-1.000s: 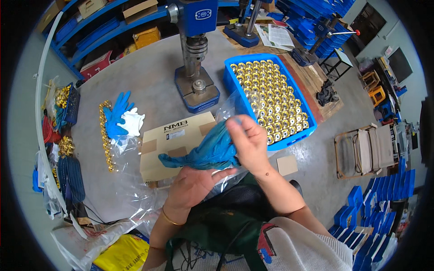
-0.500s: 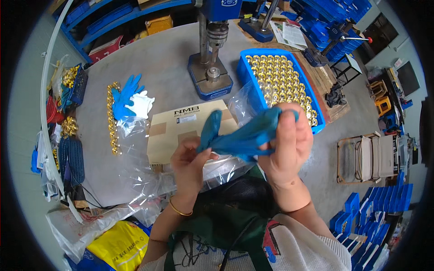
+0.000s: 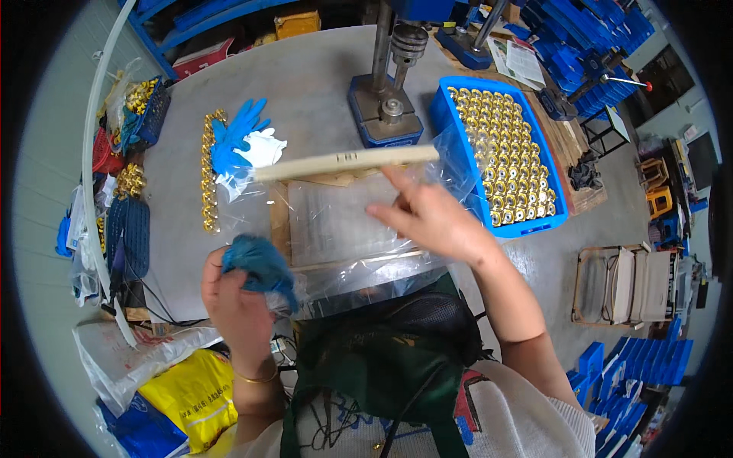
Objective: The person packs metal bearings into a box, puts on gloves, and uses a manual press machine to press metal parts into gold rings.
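Note:
Bunched up in my left hand point(image 3: 238, 305) is a blue glove point(image 3: 261, 267), with the fingers closed round it. My right hand point(image 3: 439, 221) reaches over a cardboard box point(image 3: 281, 221). Its index finger is stretched toward the box's lid point(image 3: 347, 162), and the thumb stands apart. I cannot tell whether the finger touches the lid. The lid is raised and seen edge-on along the far side. Clear plastic film point(image 3: 359, 278) covers much of the box's front; what lies inside is hard to make out.
A drill press point(image 3: 389, 114) stands beyond the box. To the right, a blue tray point(image 3: 534, 227) holds rows of brass-coloured round parts. On the left are another blue glove point(image 3: 233, 141), a white glove point(image 3: 263, 149) and a line of brass parts point(image 3: 208, 175). Baskets point(image 3: 126, 237) sit farther left.
The blue glove was stretched between both hands; now only my left hand holds it, crumpled and lower left. My right hand has let go and moved to the box, whose lid has come up.

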The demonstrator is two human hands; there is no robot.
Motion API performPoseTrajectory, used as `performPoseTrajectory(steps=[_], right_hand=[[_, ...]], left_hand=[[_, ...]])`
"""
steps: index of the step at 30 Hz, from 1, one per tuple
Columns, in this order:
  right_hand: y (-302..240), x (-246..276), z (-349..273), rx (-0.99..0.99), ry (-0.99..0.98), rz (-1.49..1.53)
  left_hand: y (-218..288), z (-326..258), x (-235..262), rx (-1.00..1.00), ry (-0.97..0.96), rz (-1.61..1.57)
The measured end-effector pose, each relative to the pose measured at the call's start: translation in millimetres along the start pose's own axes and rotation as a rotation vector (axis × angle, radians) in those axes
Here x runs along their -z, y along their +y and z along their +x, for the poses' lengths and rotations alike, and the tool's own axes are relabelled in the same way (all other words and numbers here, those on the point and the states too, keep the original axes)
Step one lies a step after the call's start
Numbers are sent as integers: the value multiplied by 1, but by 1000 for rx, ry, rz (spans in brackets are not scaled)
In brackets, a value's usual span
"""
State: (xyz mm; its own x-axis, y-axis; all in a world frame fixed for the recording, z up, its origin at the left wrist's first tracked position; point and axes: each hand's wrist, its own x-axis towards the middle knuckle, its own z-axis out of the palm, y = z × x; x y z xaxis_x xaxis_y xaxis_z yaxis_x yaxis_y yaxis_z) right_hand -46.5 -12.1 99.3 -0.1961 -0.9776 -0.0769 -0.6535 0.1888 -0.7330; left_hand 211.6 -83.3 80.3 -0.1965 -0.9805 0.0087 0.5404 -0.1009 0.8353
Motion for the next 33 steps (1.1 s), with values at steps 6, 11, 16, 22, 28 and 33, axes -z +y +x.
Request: performPoseTrajectory(steps=[6,11,16,22,28,33], right_hand=[[6,21,22,-60,288,-60],[26,22,23,202,705,-176],[87,-42,-3,-132,179,-413],[91,-65,-14,-238,360,-347],[152,-72,-18,-485,465,341],[146,-75,-32,-413,27,415]], left_hand=[[-54,9,-27,-668,-722,1070],[-65,-15,-17,-435,-956,1196],[-41,7,32,-352,-266,1036],[-119,38,75,-121,-216,1228],[-115,35,56,22,-313,947],[-114,27,72,85,-242,816]])
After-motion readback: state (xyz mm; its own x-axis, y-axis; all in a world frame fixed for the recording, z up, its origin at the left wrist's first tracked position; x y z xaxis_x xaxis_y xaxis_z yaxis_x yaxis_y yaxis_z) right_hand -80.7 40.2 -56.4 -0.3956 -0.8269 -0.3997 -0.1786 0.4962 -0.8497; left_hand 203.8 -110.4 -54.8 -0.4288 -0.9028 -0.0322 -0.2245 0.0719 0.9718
